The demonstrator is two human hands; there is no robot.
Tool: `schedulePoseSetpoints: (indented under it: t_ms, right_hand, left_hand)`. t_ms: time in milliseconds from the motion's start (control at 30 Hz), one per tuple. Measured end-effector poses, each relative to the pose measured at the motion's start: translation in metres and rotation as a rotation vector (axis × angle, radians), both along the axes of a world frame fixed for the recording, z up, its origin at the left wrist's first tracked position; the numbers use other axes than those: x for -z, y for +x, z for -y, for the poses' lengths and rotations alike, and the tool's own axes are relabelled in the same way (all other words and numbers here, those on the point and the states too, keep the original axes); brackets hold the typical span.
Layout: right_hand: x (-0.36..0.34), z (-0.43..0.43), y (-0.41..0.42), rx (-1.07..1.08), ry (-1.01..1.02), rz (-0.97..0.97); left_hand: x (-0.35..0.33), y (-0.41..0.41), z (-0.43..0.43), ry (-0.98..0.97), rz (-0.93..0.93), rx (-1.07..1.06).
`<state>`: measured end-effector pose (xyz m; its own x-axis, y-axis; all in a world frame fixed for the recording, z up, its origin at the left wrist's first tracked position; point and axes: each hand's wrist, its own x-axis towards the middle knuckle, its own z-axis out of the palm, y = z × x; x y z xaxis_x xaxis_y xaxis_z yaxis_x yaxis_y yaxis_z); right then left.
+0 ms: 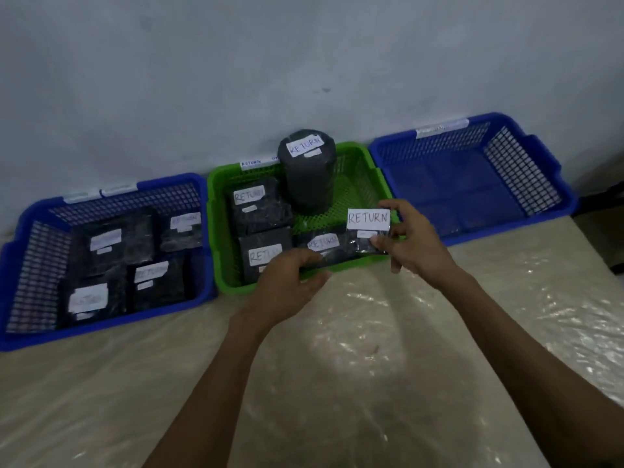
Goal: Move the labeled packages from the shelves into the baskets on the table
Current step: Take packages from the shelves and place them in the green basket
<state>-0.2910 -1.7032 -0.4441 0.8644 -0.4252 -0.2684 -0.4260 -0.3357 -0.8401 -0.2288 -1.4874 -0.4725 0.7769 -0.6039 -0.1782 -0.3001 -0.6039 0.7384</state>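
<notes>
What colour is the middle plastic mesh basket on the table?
The middle mesh basket is bright green, head view.

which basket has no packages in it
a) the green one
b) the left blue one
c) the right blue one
c: the right blue basket shows only bare mesh, while the left blue basket and the green basket hold black labelled packages; the right hand holds a small RETURN package at the green one's front right corner.
</notes>
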Motion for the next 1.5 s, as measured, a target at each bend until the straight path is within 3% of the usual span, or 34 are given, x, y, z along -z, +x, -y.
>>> schedulePoseSetpoints:
  t_ms: [300,533,733,833,933,1067,1167,1333,1500]
  right_hand:
    - [0.031,0.047,0.103,-0.325,-0.304,-0.148]
    - [0.045,0.041,0.139,-0.382,-0.267,-0.340]
    - [0.053,0.036,0.152,-0.283,-0.068,-0.420]
    - [0.060,0.034,0.156,-0.258,-0.062,-0.440]
    - [0.065,0.033,0.155,-0.297,-0.156,-0.419]
    - [0.072,0.031,0.145,-0.436,-0.469,-0.296]
    - [0.075,0.027,0.135,-0.477,-0.580,-0.234]
    - [0.073,0.021,0.116,-0.622,-0.777,-0.406]
    - [0.091,0.014,0.113,-0.661,-0.720,-0.590]
  left_hand:
    - [0.034,0.010,0.052,0.047,-0.071,-0.131]
    - [0.045,0.003,0.062,0.003,-0.101,-0.254]
    - [0.049,0.005,0.061,-0.004,-0.112,-0.280]
    - [0.050,0.005,0.061,0.017,-0.098,-0.284]
    - [0.051,0.007,0.061,0.040,-0.080,-0.287]
    - [0.051,0.007,0.062,0.063,-0.061,-0.270]
    - [0.050,0.007,0.061,0.073,-0.055,-0.252]
    - [0.051,0.005,0.060,0.079,-0.013,-0.223]
    - [0.050,0.005,0.060,0.089,0.026,-0.206]
